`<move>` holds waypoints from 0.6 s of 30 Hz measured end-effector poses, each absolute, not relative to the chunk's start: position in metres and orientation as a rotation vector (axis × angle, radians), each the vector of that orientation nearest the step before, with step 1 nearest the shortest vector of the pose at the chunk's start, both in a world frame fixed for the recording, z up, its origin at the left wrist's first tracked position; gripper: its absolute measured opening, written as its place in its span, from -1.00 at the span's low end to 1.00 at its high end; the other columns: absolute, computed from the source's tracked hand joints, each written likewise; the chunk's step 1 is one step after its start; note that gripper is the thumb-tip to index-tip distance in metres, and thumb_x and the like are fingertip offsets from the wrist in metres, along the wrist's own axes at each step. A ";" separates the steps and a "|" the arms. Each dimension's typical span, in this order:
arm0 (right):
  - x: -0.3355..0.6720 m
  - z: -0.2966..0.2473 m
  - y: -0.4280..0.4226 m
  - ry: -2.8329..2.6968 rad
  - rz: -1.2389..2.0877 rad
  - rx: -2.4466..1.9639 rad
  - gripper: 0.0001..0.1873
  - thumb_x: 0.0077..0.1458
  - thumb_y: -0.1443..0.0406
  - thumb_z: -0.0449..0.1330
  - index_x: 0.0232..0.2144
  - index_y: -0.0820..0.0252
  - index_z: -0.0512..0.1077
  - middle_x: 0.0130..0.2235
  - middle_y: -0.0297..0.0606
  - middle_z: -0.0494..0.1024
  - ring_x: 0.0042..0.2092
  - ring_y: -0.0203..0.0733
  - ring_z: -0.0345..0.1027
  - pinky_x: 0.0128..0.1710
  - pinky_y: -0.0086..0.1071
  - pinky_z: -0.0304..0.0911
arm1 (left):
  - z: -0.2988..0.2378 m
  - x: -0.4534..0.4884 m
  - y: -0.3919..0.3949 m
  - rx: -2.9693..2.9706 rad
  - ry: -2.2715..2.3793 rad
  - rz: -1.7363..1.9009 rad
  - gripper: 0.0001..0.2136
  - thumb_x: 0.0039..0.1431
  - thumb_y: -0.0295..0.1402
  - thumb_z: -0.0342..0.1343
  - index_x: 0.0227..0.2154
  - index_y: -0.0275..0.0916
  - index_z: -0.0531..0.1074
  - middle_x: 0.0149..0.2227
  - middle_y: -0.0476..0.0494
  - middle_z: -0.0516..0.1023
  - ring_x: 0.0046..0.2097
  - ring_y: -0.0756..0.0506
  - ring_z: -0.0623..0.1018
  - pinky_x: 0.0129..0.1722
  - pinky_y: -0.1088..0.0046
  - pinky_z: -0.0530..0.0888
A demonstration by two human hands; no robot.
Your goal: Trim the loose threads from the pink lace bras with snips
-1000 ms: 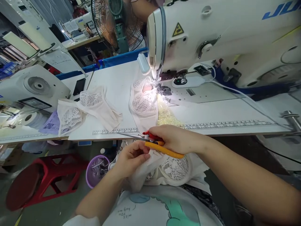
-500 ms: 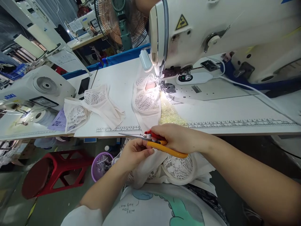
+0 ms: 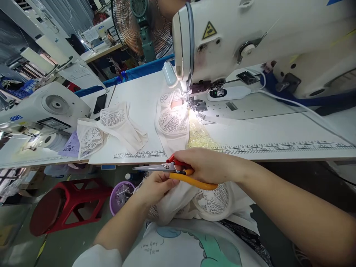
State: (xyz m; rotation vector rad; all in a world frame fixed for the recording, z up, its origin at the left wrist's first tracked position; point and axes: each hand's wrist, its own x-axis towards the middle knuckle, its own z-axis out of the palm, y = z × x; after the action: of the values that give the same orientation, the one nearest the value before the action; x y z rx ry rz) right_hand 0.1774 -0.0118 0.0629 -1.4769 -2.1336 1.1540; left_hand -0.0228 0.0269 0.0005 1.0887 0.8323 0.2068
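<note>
My right hand grips thread snips with a red and an orange handle; the steel blades point left, nearly together. Just below them my left hand pinches a fold of the white lace garment that lies in my lap. Both hands are in front of the table edge. A second lace piece lies on the table under the lit needle of the white sewing machine.
Another lace garment lies to the left on the white table, beside a purple paper and a phone. A second sewing machine stands far left. Below are a red stool, a purple bin; a fan behind.
The snips and my right hand have shifted slightly left and down; my left hand has slid lower on the fabric. The view has tilted a little.
</note>
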 end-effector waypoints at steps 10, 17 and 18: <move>0.172 0.025 -0.074 -1.513 1.066 -1.283 -0.69 0.08 0.02 0.07 -0.31 0.11 0.20 -0.38 -0.30 0.29 -0.39 -0.19 0.15 -0.43 -0.34 0.16 | 0.013 -0.024 0.018 1.280 0.900 0.448 -0.63 -0.11 -0.04 0.25 -0.50 -0.32 0.57 -0.56 -0.08 0.44 -0.49 0.02 0.31 -0.48 0.52 0.21; 0.164 -0.018 -0.113 -1.616 1.378 -1.317 -0.52 0.03 -0.18 -0.02 -0.51 0.08 0.20 -0.49 -0.30 0.26 -0.48 -0.19 0.12 -0.51 -0.30 0.10 | 0.013 -0.022 0.012 1.260 0.906 0.578 -0.67 -0.14 -0.08 0.25 -0.58 -0.31 0.54 -0.61 -0.06 0.39 -0.51 0.01 0.30 -0.49 0.50 0.19; 0.163 -0.021 -0.112 -1.611 1.385 -1.311 -0.51 0.03 -0.18 -0.04 -0.52 0.07 0.19 -0.50 -0.31 0.26 -0.49 -0.20 0.11 -0.50 -0.29 0.10 | 0.012 -0.022 0.011 1.250 0.908 0.584 -0.67 -0.14 -0.08 0.25 -0.59 -0.32 0.53 -0.61 -0.06 0.38 -0.51 0.01 0.29 -0.49 0.50 0.19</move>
State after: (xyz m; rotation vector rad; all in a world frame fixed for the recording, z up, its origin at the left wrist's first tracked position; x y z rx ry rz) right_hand 0.1630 -0.1123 -0.0211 -1.3115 -1.6111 1.3853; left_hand -0.0218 0.0110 0.0123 1.2504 0.9080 0.5836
